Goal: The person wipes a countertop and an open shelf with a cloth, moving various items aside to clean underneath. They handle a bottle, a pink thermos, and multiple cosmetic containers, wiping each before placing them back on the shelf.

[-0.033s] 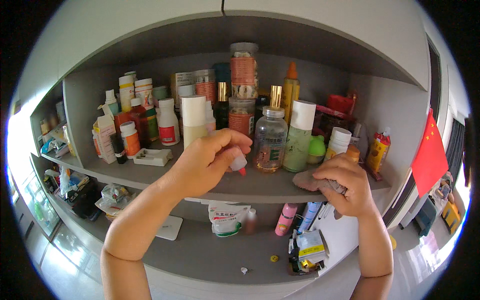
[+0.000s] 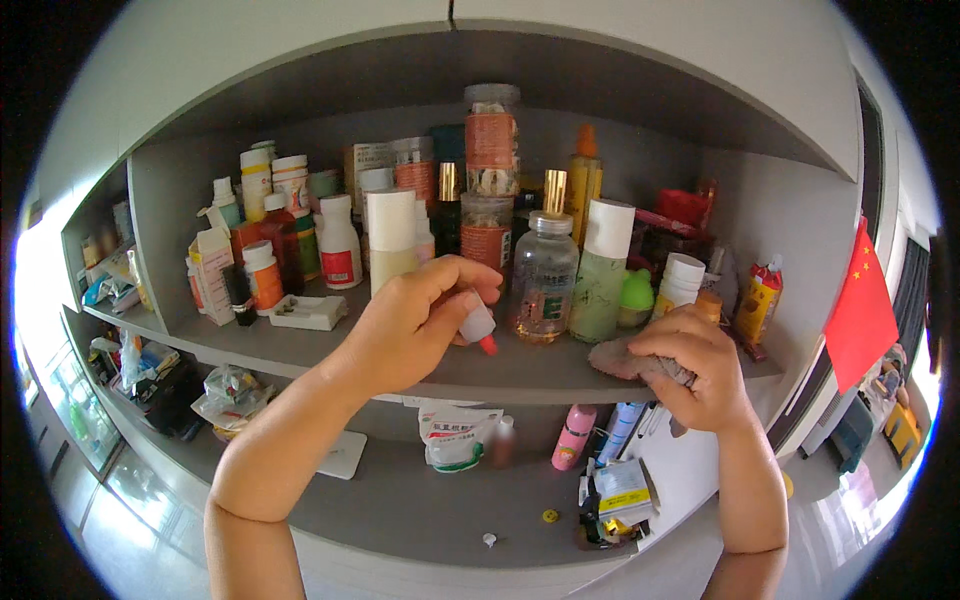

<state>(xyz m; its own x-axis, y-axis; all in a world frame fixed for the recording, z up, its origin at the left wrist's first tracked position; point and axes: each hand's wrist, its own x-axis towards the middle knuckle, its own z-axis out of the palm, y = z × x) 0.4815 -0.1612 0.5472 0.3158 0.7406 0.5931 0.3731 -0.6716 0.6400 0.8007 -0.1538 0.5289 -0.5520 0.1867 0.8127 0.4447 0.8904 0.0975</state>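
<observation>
Grey cloth (image 2: 622, 362) — the right hand (image 2: 695, 365) is clasping it at the shelf's (image 2: 535, 372) front edge.
The left hand's (image 2: 420, 320) grip is pinching a small red-tipped white container (image 2: 478, 324) — a clear jar (image 2: 545, 275) is standing beyond, to its right.

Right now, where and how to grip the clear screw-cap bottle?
Probably around the mid-body, from the front: the clear screw-cap bottle stands upright, its broad, straight-sided body unobstructed there, while the white-capped green bottle crowds its right.
</observation>
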